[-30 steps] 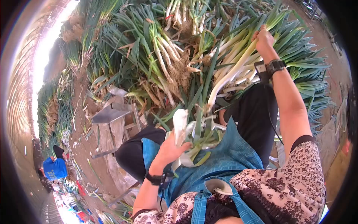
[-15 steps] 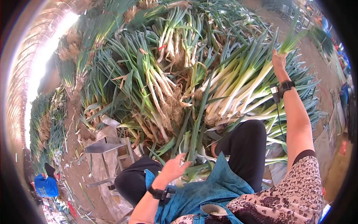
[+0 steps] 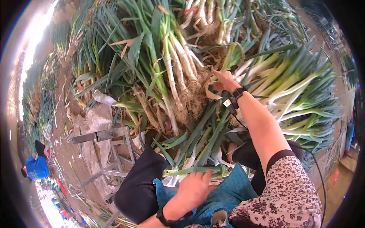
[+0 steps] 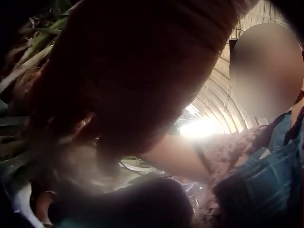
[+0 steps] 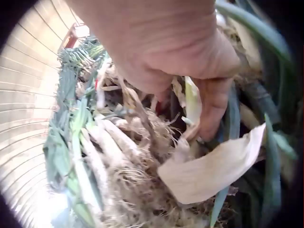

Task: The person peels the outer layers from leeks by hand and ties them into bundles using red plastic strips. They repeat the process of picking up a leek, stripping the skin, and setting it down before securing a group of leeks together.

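Observation:
My right hand reaches in beside the hairy roots of the leek bundle. In the right wrist view, the curled fingers of this hand grip a leek stalk that has a broad dry leaf at its lower end; the thumb is partly hidden. Low over the apron, my left hand has its fingers loosely extended, beside a green leaf lying across the lap. The left wrist view shows that hand dark and blurred.
Peeled leeks lie piled at the right, and unpeeled bundles spread across the upper middle. A metal stool stands left of my knee. A person in blue is at the far left.
The right hand has left a leek on the right-hand pile and moved left to the roots. The left hand, which held white peelings a second ago, has let them go and sits lower.

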The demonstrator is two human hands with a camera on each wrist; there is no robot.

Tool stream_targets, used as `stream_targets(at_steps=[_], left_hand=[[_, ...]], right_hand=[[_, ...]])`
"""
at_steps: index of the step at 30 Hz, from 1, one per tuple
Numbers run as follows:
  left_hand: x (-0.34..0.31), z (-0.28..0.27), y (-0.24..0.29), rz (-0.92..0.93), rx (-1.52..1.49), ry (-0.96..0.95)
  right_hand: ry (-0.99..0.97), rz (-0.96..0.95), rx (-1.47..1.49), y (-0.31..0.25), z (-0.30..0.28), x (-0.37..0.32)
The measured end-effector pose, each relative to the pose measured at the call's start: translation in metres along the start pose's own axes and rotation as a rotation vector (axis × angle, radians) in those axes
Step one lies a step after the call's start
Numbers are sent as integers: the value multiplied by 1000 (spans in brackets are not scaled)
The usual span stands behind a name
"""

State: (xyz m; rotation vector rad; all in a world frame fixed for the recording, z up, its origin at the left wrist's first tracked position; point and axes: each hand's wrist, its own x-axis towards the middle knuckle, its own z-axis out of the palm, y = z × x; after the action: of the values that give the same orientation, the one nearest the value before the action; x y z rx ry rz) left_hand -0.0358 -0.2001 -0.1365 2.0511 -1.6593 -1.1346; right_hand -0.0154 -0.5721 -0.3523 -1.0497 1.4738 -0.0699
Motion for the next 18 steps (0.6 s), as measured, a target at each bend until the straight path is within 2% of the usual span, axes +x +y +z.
stream_targets(at_steps=[2,3,5,6,7,9,10,11,13,15,16,17,18], left_hand=[[-1,-15,4,-17,-47,-7],[-1,-18,3,-16,-80,-16],[-6,-16,-1,-3,-112,-5],[-8,-17,-2,12,-108,-14],[-11,-18,-2,31,-100,-23],[-12,-22,1,16,-92,-27],[-13,-24,3,1,-82,-39],[-15,-23,4,11,-78,-31],[-16,-17,3,32,-65,57],[-17,-18,3,45,-79,87],[-16,-20,4,45,-95,109],[-14,-22,3,66,-84,128],[-9,-26,-1,125,-142,255]], right_hand=[[127,64,-1,5,18,12],[119,68,-15,7,24,18],[231,-3,-147,23,23,43],[204,-349,-482,53,18,99],[202,-348,-488,47,21,88],[490,-82,-327,12,22,47],[564,-210,-277,8,17,36],[573,-219,-273,-3,10,27],[713,-582,-194,-33,-6,10],[733,-838,-87,-77,-25,-29],[641,-951,-10,-97,-34,-52],[470,-1065,144,-115,-38,-78],[352,-995,64,-128,-45,-108]])
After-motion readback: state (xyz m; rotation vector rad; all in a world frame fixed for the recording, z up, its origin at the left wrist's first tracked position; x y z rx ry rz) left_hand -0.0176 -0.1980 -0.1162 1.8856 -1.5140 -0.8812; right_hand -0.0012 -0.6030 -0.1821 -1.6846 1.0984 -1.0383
